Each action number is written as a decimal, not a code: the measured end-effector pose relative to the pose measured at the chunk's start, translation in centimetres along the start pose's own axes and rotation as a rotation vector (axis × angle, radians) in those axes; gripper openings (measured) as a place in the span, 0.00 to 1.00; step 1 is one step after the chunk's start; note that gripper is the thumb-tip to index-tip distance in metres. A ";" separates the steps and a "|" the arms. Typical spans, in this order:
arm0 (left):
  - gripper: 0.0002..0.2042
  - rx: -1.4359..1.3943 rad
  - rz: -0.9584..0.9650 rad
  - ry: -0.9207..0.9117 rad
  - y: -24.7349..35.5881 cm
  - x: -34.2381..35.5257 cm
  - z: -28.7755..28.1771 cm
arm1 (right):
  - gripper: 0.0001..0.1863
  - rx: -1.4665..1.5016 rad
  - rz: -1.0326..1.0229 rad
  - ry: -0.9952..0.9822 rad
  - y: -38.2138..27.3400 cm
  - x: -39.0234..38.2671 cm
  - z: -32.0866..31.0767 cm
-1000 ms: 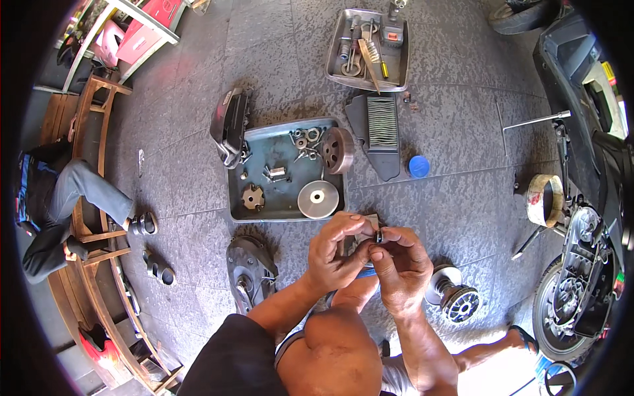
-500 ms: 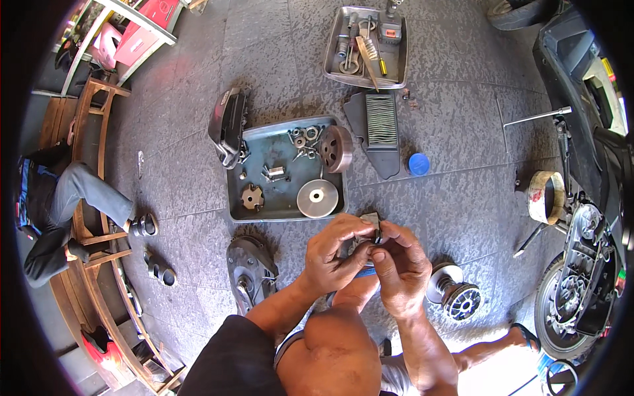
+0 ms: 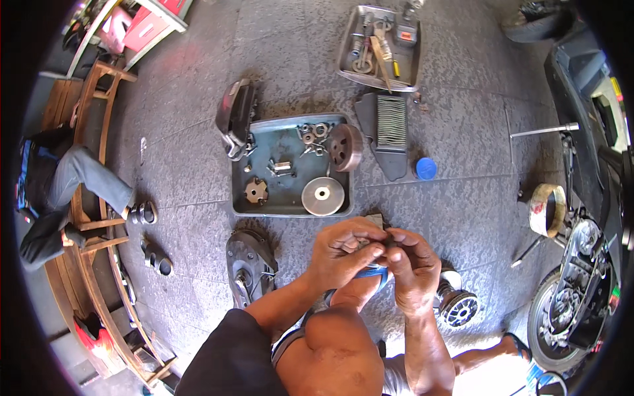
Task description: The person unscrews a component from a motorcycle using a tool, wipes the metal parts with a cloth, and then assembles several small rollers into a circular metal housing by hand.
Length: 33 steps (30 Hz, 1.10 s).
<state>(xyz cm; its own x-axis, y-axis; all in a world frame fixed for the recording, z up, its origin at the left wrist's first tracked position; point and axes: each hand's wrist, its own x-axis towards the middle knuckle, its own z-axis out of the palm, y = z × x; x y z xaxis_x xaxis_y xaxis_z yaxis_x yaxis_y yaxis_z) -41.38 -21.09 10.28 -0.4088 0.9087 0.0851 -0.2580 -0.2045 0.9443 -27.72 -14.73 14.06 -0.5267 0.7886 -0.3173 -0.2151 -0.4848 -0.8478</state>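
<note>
A small dark part point(image 3: 384, 241) sits between the fingertips of the person's two hands, at the lower middle of the frame; it is mostly covered, and its shape cannot be told. The left hand point(image 3: 340, 259) and the right hand point(image 3: 416, 274) both pinch it, fingers curled and thumb tips nearly together. Half a second ago the left thumb lay lower against the part and more of its dark edge showed; now that thumb points across toward the right one, and the part has slipped deeper among the fingers.

Just above the hands in the frame stands a blue-grey tray point(image 3: 290, 206). A shiny metal disc point(image 3: 323, 196), a notched plate point(image 3: 256, 191), a brown drum point(image 3: 345, 148) and a cluster of nuts and small fittings point(image 3: 310, 137) lie in it as they did earlier. A dark cover point(image 3: 251, 267) rests to the left of the hands, and a finned pulley point(image 3: 459, 307) to the right, its pale disc now more hidden by the right hand.

Farther up are a pleated filter point(image 3: 391, 122), a blue cap point(image 3: 426, 168) and a tool tray point(image 3: 343, 76). A partly dismantled motorcycle point(image 3: 578, 284) fills the right edge. The upper and middle scene sits slightly farther right than before.
</note>
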 end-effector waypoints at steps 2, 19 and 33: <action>0.10 -0.003 -0.037 -0.012 0.1 0.1 -0.2 | 0.16 -0.007 0.044 0.018 0.2 0.1 -0.2; 0.11 0.605 -0.333 0.370 -9.1 1.9 -5.7 | 0.12 0.227 0.238 0.131 1.3 -1.1 -9.4; 0.16 1.302 -0.528 0.745 -13.3 3.1 -18.5 | 0.13 0.204 0.300 0.115 2.0 -1.3 -8.6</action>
<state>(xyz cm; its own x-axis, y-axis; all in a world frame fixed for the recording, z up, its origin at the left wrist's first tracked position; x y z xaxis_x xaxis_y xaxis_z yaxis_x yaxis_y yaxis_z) -55.43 -22.28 -7.93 -0.9391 0.3201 -0.1247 0.2299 0.8553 0.4643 -20.40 -13.49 9.13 -0.4975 0.6317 -0.5945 -0.2303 -0.7569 -0.6116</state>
